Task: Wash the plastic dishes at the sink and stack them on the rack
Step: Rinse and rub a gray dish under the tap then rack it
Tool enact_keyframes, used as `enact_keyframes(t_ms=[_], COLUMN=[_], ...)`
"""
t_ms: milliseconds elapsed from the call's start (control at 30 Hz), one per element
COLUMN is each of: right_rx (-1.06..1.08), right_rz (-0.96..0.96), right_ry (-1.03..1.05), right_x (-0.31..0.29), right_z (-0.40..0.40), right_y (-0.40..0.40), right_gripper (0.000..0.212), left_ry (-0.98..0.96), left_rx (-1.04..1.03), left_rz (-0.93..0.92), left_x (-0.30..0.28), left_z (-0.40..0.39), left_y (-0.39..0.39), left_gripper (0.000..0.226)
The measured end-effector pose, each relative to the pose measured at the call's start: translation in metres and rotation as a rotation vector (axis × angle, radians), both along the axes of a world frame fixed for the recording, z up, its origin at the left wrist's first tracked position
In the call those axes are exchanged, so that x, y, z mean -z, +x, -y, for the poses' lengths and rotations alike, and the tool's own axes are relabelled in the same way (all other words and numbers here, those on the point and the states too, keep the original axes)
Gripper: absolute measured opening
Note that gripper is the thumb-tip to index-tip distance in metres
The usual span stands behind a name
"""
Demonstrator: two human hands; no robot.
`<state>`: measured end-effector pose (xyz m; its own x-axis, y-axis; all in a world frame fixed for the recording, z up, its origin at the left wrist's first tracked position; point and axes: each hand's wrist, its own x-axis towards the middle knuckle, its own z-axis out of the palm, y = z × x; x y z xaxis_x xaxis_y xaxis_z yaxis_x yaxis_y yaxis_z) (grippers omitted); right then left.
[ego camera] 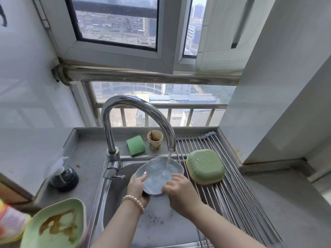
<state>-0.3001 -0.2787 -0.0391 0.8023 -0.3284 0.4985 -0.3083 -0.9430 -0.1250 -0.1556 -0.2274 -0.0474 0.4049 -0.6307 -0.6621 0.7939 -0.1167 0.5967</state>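
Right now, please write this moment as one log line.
step: rinsing | left hand: holds blue plate | right hand: holds same plate | faucet: running | rack: green dishes stacked

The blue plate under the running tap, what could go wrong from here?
1. The wet blue plate is held only at its edges by the left hand and right hand; it may slip into the sink.
2. The tap's water stream strikes the tilted plate and could splash toward the washed green dishes on the rack.

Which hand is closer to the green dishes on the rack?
Right. The right hand grips the blue plate just beside the green dishes; the left hand holds the plate's far side.
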Motion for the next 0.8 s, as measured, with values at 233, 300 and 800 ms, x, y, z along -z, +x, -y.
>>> enact_keyframes(t_ms=[233,300,800], right_rx=[0.28,0.371,0.347], right_rz=[0.002,0.008,-0.267], right_ry=[-0.006,0.198,1.131], right_x=[-0.004,0.0,0.01], right_z=[0.012,0.009,0.003], right_y=[-0.027,-0.028,-0.024], right_gripper=[0.019,0.028,0.051], left_ry=[0.12,0.088,0.424], left_rx=[0.066,0.007,0.464], left_rz=[0.326,0.472,0.678], left_x=[0.01,0.015,-0.014], left_z=[-0.01,-0.012,-0.015], left_y=[-0.005,-0.007,0.028], left_gripper=[0.012,0.015,0.015])
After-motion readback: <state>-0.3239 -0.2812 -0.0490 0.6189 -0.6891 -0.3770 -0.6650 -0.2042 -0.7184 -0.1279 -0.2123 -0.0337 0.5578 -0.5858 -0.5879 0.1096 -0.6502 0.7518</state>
